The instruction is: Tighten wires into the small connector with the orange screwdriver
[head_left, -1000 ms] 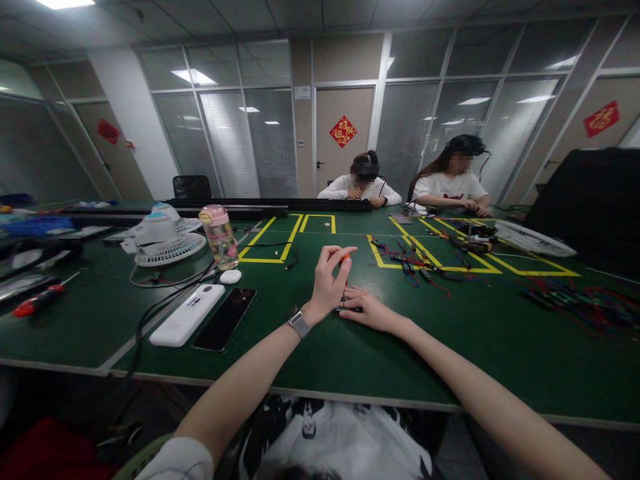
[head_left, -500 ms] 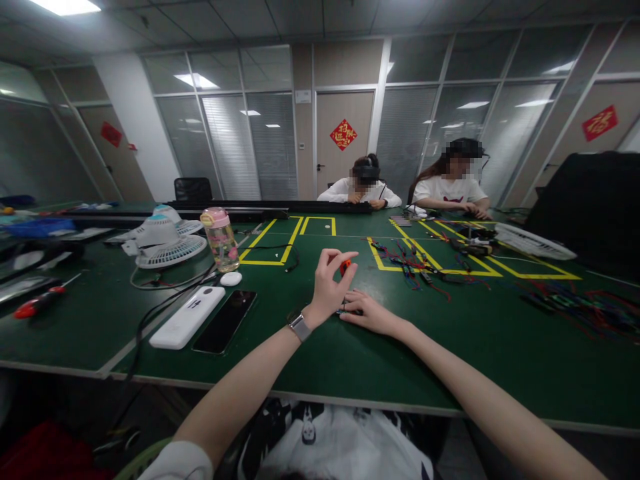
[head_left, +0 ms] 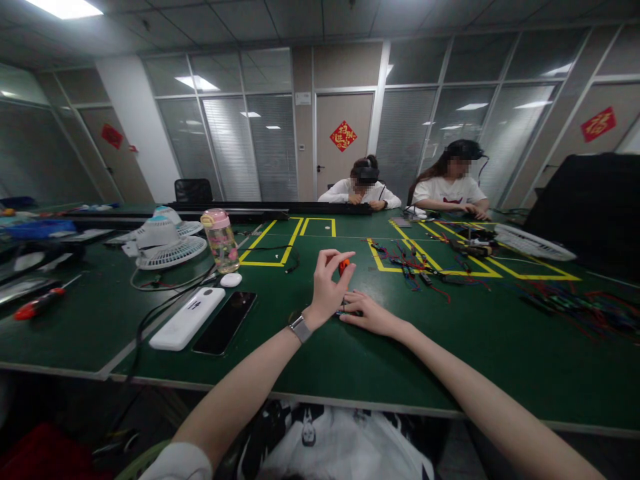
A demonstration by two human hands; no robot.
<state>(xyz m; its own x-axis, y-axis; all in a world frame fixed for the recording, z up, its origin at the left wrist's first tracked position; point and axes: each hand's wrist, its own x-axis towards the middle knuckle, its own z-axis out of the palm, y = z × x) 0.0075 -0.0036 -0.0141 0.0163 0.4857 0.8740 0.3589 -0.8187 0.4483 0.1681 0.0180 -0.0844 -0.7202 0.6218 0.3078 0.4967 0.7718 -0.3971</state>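
My left hand (head_left: 330, 287), wearing a watch, is raised over the table with its thumb and fingers curled around a screwdriver (head_left: 344, 266). Its orange-red and black handle shows between the fingers, and a thin shaft points down. Low on the table, my right hand (head_left: 369, 312) rests beside the shaft, fingers bent around a small dark part (head_left: 341, 311) at the screwdriver's lower end. Most of that part is hidden by the fingers, so its kind cannot be made out.
Left of my hands lie a black phone (head_left: 226, 323), a white power bank (head_left: 187, 319), a pink-lidded bottle (head_left: 221, 241) and white fans (head_left: 167, 243). Another red screwdriver (head_left: 39, 304) lies far left. Wired parts (head_left: 413, 263) spread to the right. Two people sit across the table.
My left hand has turned slightly around the screwdriver handle, and its fingertips have shifted a little. The right hand stays in place.
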